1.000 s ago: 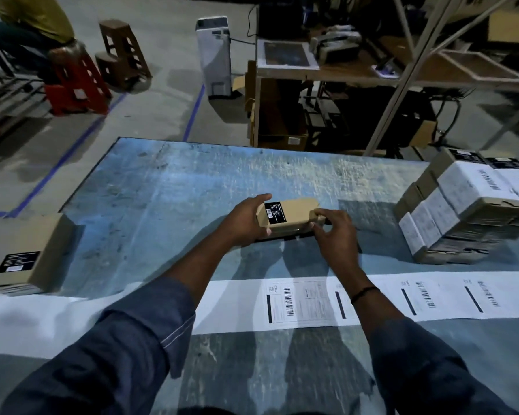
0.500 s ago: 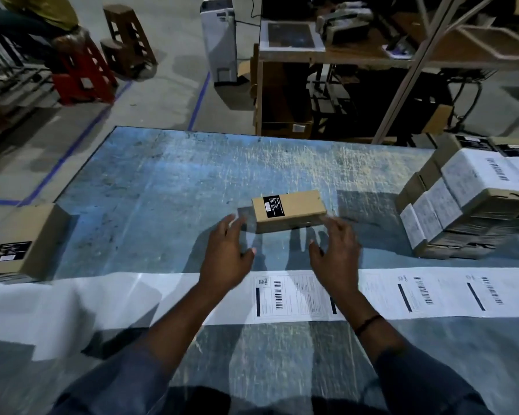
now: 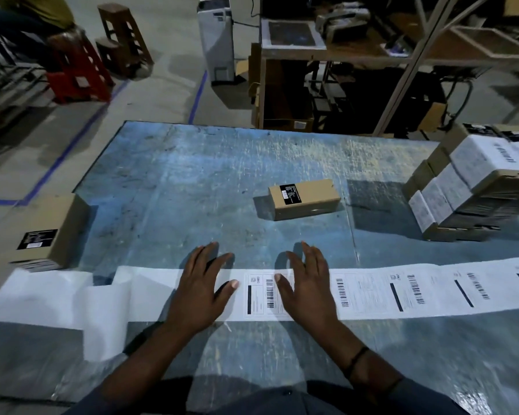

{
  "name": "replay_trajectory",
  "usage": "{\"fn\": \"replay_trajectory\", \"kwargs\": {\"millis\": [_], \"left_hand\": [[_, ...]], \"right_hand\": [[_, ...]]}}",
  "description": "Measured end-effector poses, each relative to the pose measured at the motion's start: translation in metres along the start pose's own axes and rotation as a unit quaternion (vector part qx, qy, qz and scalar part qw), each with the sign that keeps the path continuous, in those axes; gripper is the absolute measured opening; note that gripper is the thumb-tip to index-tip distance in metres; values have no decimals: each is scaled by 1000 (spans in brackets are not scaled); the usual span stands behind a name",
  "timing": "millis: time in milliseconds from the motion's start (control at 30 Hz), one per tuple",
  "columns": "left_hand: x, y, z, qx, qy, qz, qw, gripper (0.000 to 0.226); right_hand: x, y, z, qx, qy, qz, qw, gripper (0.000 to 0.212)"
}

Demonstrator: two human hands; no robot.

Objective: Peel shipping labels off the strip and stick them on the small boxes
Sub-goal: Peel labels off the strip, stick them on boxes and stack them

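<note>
- Label strip (image 3: pixel 372 290) runs along the table's (image 3: pixel 192 181) near edge, from the left edge to the right. Its left stretch is bare, curled backing, and the printed labels start between the hands.
- Stack of labelled boxes (image 3: pixel 474 187) stands at the right edge, and a plain brown box (image 3: pixel 51 232) sits at the left edge.
- Small box (image 3: pixel 304 202) lies near the table's middle, just beyond the strip. It carries only a black sticker — probably the next to be labelled.
- Left hand (image 3: pixel 197 292) and right hand (image 3: pixel 309 289) are spread flat over the strip, fingers straight, gripping nothing.
- First label (image 3: pixel 261 295) shows between them. To peel it cleanly, I would pin the backing with the left hand, lift a label corner with a right fingertip, and draw it off low and slowly — fast pulls risk curling or tearing.
</note>
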State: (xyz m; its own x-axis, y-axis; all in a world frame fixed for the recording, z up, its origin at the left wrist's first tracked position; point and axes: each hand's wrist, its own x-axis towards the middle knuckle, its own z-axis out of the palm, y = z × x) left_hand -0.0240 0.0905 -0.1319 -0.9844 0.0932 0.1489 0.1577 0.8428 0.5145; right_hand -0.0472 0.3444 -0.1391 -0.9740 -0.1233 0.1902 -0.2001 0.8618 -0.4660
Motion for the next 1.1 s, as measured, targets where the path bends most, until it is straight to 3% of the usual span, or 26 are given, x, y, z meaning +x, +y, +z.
{"fn": "replay_trajectory", "kwargs": {"millis": [133,300,533,667,767,933,1100], "left_hand": [[-8,0,-20,13,3,4,1000,43],[5,6,-35,57,-90,-27,994,44],[16,6,-56,109,-182,-32,977,70],[18,6,-58,113,-189,-34,975,76],[23,6,-61,120,-199,-39,972,63],[34,-2,-75,-36,-271,-42,961,13],[46,-11,-93,-199,-320,-17,926,10]], "right_hand": [[-11,-25,10,-5,0,-34,999,49],[-12,-41,15,-8,-3,-34,999,47],[-14,-55,6,-41,5,-15,999,54],[-18,-61,4,-39,-17,-21,999,41],[-18,-65,1,-21,-23,-17,999,30],[-15,-77,-8,48,-69,1,996,14],[-7,-101,-24,134,-91,27,986,19]]}}
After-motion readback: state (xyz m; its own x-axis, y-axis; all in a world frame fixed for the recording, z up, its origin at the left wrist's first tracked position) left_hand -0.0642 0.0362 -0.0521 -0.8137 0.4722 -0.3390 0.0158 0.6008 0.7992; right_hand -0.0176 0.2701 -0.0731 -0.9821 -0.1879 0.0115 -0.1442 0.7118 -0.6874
